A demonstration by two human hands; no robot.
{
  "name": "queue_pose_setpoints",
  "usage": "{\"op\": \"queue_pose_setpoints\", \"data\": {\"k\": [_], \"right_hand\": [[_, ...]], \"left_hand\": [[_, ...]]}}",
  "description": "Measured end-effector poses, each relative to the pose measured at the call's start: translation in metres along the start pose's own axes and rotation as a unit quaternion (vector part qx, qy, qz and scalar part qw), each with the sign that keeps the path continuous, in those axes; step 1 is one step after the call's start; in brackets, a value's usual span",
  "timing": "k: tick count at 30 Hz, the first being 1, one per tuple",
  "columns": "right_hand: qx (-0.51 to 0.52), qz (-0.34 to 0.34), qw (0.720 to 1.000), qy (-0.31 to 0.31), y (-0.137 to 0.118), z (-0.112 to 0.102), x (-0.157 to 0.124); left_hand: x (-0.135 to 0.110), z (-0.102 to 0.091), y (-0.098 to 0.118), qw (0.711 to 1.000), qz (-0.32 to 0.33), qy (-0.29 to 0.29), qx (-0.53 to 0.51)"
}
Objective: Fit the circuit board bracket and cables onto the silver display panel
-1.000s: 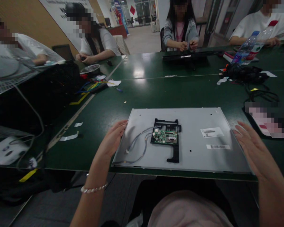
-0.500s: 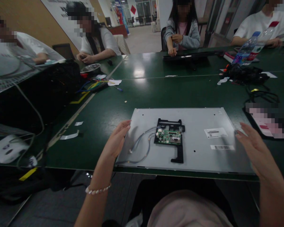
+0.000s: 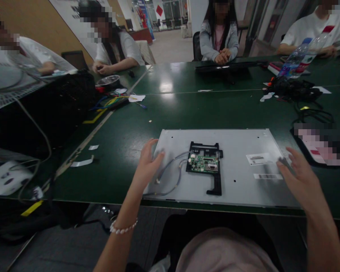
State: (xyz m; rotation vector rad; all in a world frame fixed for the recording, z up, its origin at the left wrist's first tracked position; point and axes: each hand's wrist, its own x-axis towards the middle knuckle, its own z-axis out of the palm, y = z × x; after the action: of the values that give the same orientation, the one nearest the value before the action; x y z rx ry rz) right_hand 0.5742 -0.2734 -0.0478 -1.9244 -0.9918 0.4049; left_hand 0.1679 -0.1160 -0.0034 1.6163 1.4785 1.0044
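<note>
A flat grey metal display panel (image 3: 243, 147) lies back side up at the table's front edge. On its middle sits a black plastic bracket (image 3: 214, 185) with a green circuit board (image 3: 203, 163) in it. Grey-blue cables (image 3: 172, 185) run from the board to the panel's left part. My left hand (image 3: 150, 162) is at the panel's left edge, fingers apart and thumb over the panel. By the right edge, near the white labels, my right hand (image 3: 299, 173) is open with its thumb over the panel. Neither hand grips anything; whether the fingertips touch the edges I cannot tell.
Across the green table (image 3: 130, 139) lies a dark monitor (image 3: 229, 68) before a seated person. Several people sit around. Right are a phone (image 3: 317, 145), black cables (image 3: 297, 90) and plastic bottles (image 3: 297, 56). Left are paper strips (image 3: 83, 162), coloured wires (image 3: 110, 102) and a metal bowl (image 3: 109, 81).
Both my thumbs have come inward over the panel, and my left hand has shifted slightly right. The panel appears almost unmoved. Across the table, a person has brought their hands together.
</note>
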Motion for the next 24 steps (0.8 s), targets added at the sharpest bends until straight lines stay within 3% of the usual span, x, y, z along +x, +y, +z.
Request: {"op": "queue_pose_setpoints", "data": {"k": [2, 5, 8, 14, 19, 24], "right_hand": [[-0.064, -0.045, 0.997, -0.022, -0.011, 0.007, -0.004], [-0.075, -0.125, 0.982, -0.119, -0.035, 0.025, -0.014], [-0.075, -0.194, 0.957, -0.2, -0.058, 0.045, -0.025], [-0.107, -0.271, 0.916, -0.277, -0.078, 0.077, -0.037], [-0.114, -0.266, 0.916, -0.279, -0.078, 0.089, -0.038], [-0.089, -0.262, 0.922, -0.269, -0.072, 0.087, -0.038]], "left_hand": [[-0.004, 0.006, 0.011, 0.994, 0.072, -0.076, 0.041], [-0.006, 0.015, 0.022, 0.963, 0.144, -0.219, 0.07], [-0.002, 0.02, 0.025, 0.937, 0.172, -0.291, 0.092], [0.007, 0.023, 0.024, 0.932, 0.189, -0.297, 0.087], [0.008, 0.026, 0.02, 0.915, 0.187, -0.328, 0.145], [0.004, 0.033, 0.016, 0.914, 0.206, -0.316, 0.152]]}}
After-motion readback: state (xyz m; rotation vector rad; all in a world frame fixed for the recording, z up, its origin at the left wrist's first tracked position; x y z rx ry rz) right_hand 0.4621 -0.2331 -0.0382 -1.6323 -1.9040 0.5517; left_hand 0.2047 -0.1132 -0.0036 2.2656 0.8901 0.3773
